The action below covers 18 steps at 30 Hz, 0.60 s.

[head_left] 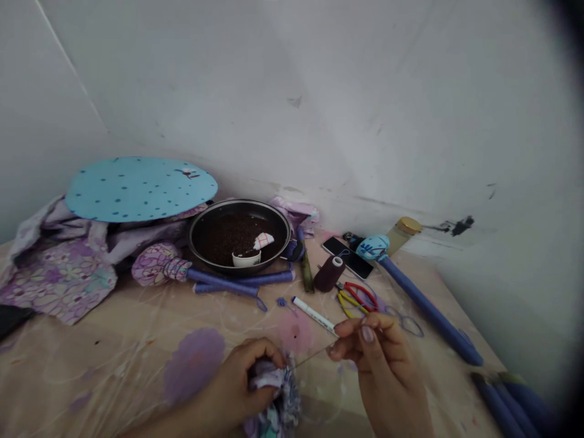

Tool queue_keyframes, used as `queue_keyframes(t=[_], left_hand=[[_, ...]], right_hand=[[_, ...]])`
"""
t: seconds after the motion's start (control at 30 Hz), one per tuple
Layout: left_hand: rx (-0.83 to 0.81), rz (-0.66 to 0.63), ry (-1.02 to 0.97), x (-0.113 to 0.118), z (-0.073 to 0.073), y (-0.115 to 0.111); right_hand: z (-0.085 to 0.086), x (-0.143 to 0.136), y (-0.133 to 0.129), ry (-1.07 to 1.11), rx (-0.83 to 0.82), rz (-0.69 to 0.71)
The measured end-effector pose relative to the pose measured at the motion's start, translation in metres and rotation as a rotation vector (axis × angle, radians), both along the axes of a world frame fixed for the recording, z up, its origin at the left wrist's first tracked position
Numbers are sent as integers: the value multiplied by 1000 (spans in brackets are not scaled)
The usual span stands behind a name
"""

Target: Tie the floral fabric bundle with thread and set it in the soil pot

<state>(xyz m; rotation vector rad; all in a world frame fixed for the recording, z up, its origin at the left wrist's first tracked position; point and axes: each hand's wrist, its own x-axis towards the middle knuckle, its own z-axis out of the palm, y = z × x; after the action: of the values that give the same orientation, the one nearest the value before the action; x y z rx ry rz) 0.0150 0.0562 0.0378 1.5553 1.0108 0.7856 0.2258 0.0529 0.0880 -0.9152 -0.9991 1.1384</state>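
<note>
At the front of the table, my left hand (241, 380) is closed around a bunched piece of purple and teal patterned cloth (289, 401). My right hand (383, 365) is raised to the right of it, its thumb and fingertips pinched. A thin thread (312, 357) runs taut from the cloth's gathered edge up to these fingers. Whether a needle is in the pinch is too small to tell. Just beyond my right hand lie a white marker (314, 315) and red and yellow handled pliers (358, 299). A cone of dark thread (329, 274) stands behind them.
A black pan (194, 246) with dark grains and a small white cup (247, 260) sits at the back. Cloth-headed sticks (223, 281) lie before it, another stick (429, 307) at right. A blue dotted oval (141, 188) rests on floral fabric (64, 274). A phone (349, 258) and jar (402, 234) are near the wall.
</note>
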Motion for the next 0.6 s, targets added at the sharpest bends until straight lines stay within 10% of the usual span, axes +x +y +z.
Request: queue_keyframes(t=[0.3, 0.6], left_hand=[[6, -18, -105, 0, 1, 2], [80, -16, -139, -5, -6, 4]], right_hand=[[-2, -2, 2, 205, -42, 73], [-20, -14, -6, -68, 21, 90]])
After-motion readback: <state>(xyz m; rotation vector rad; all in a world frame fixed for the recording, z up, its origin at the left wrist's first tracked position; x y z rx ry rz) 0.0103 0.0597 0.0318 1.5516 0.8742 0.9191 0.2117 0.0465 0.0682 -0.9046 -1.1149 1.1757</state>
